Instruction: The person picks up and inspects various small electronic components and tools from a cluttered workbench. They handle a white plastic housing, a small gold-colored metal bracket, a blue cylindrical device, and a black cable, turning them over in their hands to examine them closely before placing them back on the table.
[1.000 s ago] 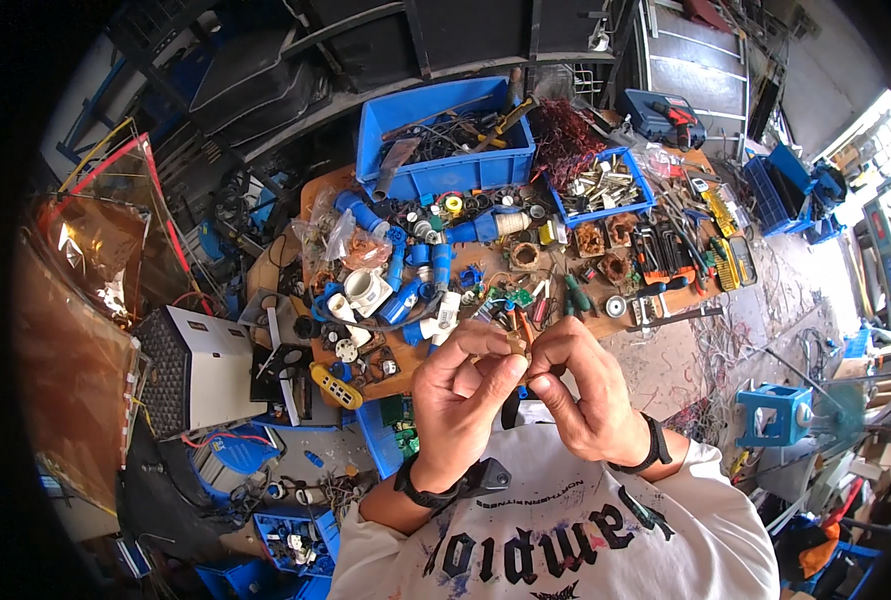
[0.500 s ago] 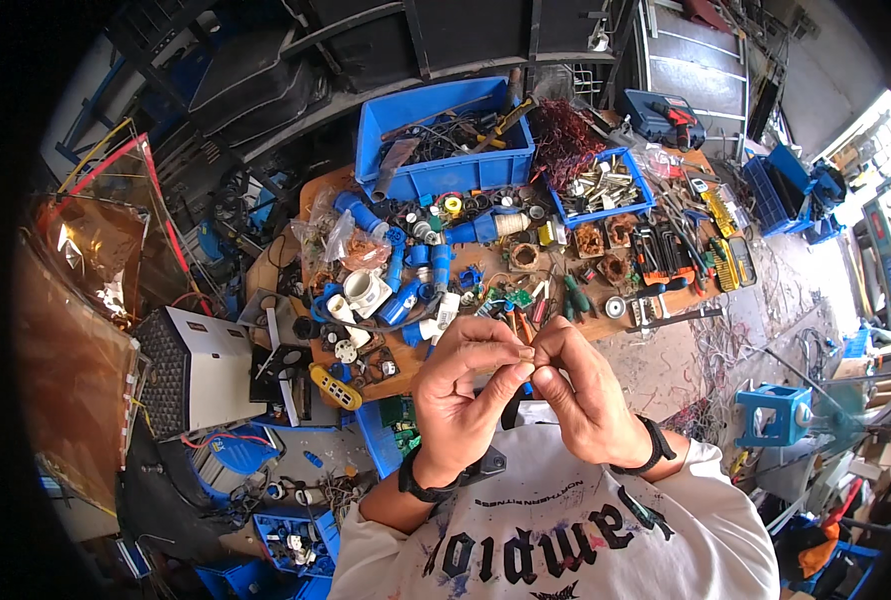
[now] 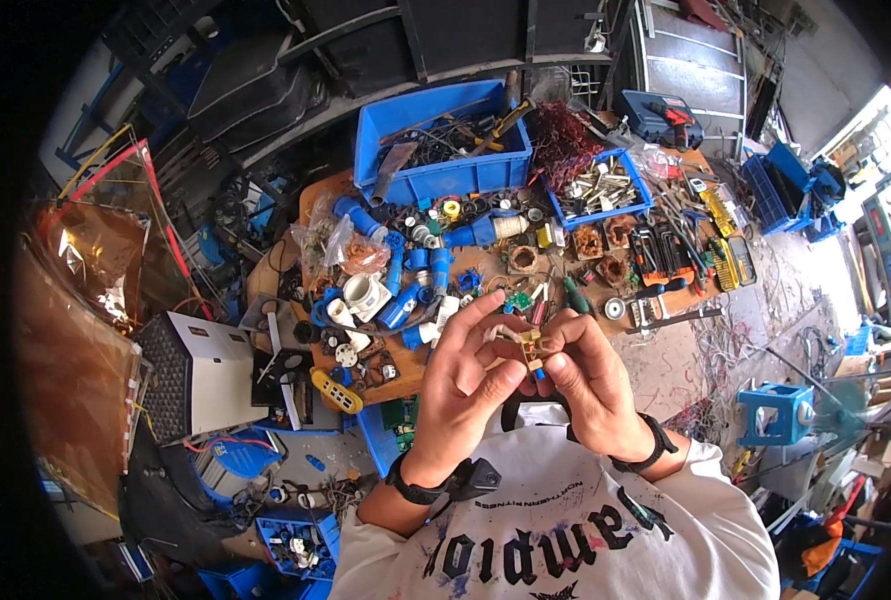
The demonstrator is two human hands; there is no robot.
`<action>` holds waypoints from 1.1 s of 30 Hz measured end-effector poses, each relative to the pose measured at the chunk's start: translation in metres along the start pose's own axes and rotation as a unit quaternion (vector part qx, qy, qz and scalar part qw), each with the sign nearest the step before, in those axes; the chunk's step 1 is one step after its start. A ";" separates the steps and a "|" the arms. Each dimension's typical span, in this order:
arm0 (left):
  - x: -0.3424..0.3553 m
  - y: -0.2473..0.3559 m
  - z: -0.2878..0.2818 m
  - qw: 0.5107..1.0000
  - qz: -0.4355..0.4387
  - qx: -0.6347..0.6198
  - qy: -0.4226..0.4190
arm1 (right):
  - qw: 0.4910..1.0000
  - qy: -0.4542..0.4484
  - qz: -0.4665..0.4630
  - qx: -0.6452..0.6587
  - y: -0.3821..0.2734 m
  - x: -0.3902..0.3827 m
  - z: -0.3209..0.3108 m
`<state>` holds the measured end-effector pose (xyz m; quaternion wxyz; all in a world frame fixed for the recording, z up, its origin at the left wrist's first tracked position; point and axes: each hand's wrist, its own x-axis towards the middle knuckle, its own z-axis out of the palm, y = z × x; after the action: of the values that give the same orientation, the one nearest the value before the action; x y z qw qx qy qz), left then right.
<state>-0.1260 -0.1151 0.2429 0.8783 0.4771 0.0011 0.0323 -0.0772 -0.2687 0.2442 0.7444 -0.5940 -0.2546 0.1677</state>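
In front of my chest, a small brass-coloured metal piece (image 3: 534,350) sits between my two hands, raised over the table's near edge. The thumb and fingers of my right hand (image 3: 596,388) pinch its right side. My left hand (image 3: 459,388) closes on its left side with the thumb low; the index finger sticks up, apart from it. Fingers partly cover the piece, so its exact kind does not show. Just beyond my fingertips lie small green circuit boards (image 3: 517,299) and dark green-handled pliers (image 3: 575,295).
Blue and white plug fittings (image 3: 369,292) crowd the left of the wooden table (image 3: 391,372). A large blue bin (image 3: 451,178) of tools stands at the back, beside a blue tray (image 3: 606,212) of metal parts. Copper-wound coils (image 3: 523,258) and hand tools (image 3: 663,250) lie to the right.
My hands have moved slightly apart and turned, exposing more of the brass-coloured piece. My left index finger has lifted away from it.
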 end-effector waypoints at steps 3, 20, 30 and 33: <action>-0.002 0.001 -0.008 0.998 -0.052 -0.003 -0.020 | 1.000 -0.012 -0.003 -0.010 0.003 -0.001 -0.003; -0.003 0.001 -0.022 0.953 0.215 0.211 -0.029 | 0.999 -0.034 -0.003 -0.018 -0.002 -0.001 -0.016; -0.001 0.021 -0.024 0.866 0.309 0.391 -0.035 | 0.992 -0.087 0.063 -0.063 -0.018 0.000 -0.015; 0.000 0.022 -0.024 0.851 0.319 0.417 -0.036 | 0.991 -0.087 0.092 -0.029 -0.020 0.001 -0.014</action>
<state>-0.1282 -0.0835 0.2484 0.5381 0.7733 -0.1696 0.2894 -0.0696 -0.2839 0.2613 0.6833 -0.6191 -0.2675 0.2796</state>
